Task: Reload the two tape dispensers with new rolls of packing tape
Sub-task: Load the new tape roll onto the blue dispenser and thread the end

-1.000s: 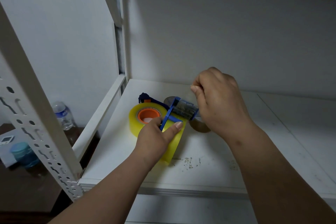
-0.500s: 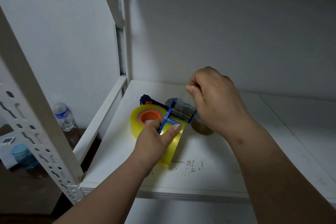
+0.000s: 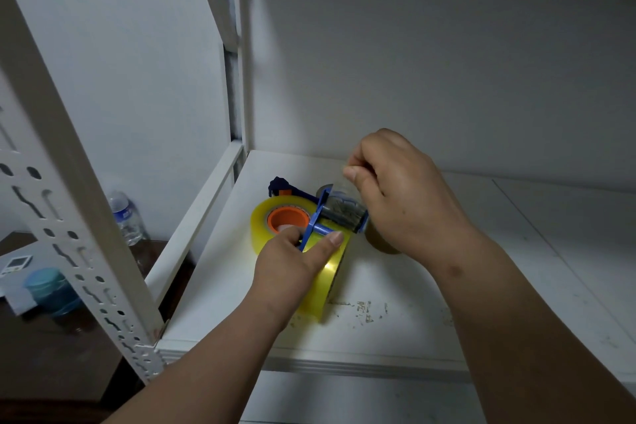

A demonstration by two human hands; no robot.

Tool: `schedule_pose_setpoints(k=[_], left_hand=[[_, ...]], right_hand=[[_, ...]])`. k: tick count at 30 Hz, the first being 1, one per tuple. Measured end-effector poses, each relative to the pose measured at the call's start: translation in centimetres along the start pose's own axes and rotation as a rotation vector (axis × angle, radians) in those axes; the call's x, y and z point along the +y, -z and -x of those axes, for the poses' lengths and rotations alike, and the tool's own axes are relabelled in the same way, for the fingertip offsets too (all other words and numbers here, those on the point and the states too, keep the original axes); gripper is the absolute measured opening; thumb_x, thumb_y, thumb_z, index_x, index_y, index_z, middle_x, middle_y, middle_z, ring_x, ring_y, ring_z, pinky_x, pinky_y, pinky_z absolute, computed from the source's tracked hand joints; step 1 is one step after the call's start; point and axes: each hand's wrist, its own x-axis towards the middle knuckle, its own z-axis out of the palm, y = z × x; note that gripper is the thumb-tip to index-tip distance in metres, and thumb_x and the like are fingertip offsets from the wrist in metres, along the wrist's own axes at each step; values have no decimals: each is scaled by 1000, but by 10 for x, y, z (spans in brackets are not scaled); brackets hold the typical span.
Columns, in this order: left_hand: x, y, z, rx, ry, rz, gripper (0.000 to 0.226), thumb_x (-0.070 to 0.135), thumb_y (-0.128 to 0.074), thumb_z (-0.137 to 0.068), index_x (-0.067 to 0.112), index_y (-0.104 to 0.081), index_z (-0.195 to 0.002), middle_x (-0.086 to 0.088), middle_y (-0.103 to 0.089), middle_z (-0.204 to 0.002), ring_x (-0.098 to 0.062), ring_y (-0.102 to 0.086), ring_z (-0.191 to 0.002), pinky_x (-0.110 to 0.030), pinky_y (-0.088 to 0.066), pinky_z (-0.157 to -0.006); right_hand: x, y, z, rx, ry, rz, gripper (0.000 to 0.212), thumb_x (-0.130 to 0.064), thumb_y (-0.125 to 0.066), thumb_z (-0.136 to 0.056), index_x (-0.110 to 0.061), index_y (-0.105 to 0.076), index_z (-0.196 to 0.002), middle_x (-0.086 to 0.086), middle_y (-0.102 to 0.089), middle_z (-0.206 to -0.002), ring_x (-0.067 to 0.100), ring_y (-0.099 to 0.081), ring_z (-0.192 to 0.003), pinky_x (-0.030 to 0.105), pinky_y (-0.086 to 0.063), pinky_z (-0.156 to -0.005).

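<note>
A blue tape dispenser (image 3: 318, 222) with an orange hub (image 3: 288, 217) holds a yellowish clear tape roll (image 3: 328, 280) on the white shelf (image 3: 430, 327). My left hand (image 3: 292, 267) grips the roll and the dispenser frame, thumb over the blue bar. My right hand (image 3: 395, 193) is above the dispenser's roller end and pinches the clear tape end between thumb and fingers. A brown tape roll (image 3: 380, 244) lies flat behind the dispenser, mostly hidden by my right hand.
A dark blue part (image 3: 279, 184) sticks out behind the roll. White perforated shelf posts (image 3: 69, 217) stand at the left. A water bottle (image 3: 125, 218) and a blue jar (image 3: 51, 291) stand on a dark surface below left. Scuff marks (image 3: 364, 311) mark the shelf front.
My right hand has risen slightly and drawn the tape end up from the roller. My left hand keeps its grip on the roll and dispenser.
</note>
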Motion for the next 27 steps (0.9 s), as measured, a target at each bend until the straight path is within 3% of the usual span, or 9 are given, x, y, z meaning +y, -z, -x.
schedule_pose_setpoints(k=[4, 8, 10, 14, 17, 19, 20, 23, 27], left_hand=[[2, 3, 5, -107, 56, 138, 90, 87, -61, -54, 7, -70, -93, -5, -55, -83, -20, -53, -74, -39, -44, -70], [10, 4, 13, -281, 124, 251, 37, 51, -71, -65, 18, -73, -80, -18, -63, -82, -35, -59, -77, -48, -50, -80], [9, 4, 16, -336, 138, 267, 21, 36, -71, -68, 21, -74, -82, -12, -69, -83, -34, -64, -80, -45, -52, -81], [4, 5, 22, -407, 185, 302, 41, 30, -76, -69, 17, -73, -108, -10, -75, -108, -33, -70, -103, -50, -52, -98], [0, 5, 20, -410, 122, 249, 44, 41, -75, -72, 23, -71, -112, -4, -75, -110, -25, -68, -107, -47, -49, -103], [1, 5, 17, -375, 71, 181, 49, 53, -73, -71, 20, -72, -107, -9, -74, -101, -30, -68, -96, -45, -52, -97], [2, 5, 16, -337, 50, 153, 55, 58, -73, -71, 14, -71, -103, -12, -70, -88, -33, -63, -82, -41, -53, -84], [5, 7, 13, -179, 30, 78, 58, 53, -70, -80, -4, -58, -83, 3, -33, -58, -13, -32, -54, -21, -29, -49], [9, 7, 11, -121, 23, -5, 57, 55, -67, -81, 3, -47, -70, 2, -27, -58, -12, -25, -50, -22, -23, -46]], right_hand=[[3, 4, -1, 56, -104, 20, 12, -16, -51, -93, -13, -53, -82, 0, -53, -86, 20, -51, -77, 38, -44, -68], [9, 5, -4, 96, -180, 55, 13, -15, -51, -93, -16, -51, -80, 0, -52, -86, 21, -51, -76, 35, -43, -66], [11, 3, -2, 93, -185, 64, 13, -14, -52, -92, -16, -50, -80, 0, -51, -86, 21, -51, -77, 34, -41, -67], [8, 1, 3, 79, -130, 58, 11, -14, -53, -92, -12, -52, -81, 3, -53, -86, 25, -52, -77, 41, -45, -69], [3, 4, 5, 75, -76, 64, 11, -14, -53, -91, -10, -53, -81, 4, -54, -84, 28, -52, -75, 42, -45, -69], [-1, 6, 6, 70, -45, 74, 11, -13, -53, -91, -10, -52, -80, 4, -53, -83, 29, -52, -74, 39, -43, -68], [-2, 6, 6, 71, -38, 78, 12, -13, -54, -91, -10, -51, -80, 3, -52, -82, 28, -52, -73, 38, -41, -68], [-5, 7, 8, 78, -31, 89, 12, -13, -55, -90, -11, -51, -78, -2, -49, -80, 25, -51, -71, 32, -35, -67], [-8, 6, 10, 74, -31, 95, 13, -13, -54, -90, -12, -50, -77, -3, -49, -79, 23, -50, -69, 29, -30, -68]])
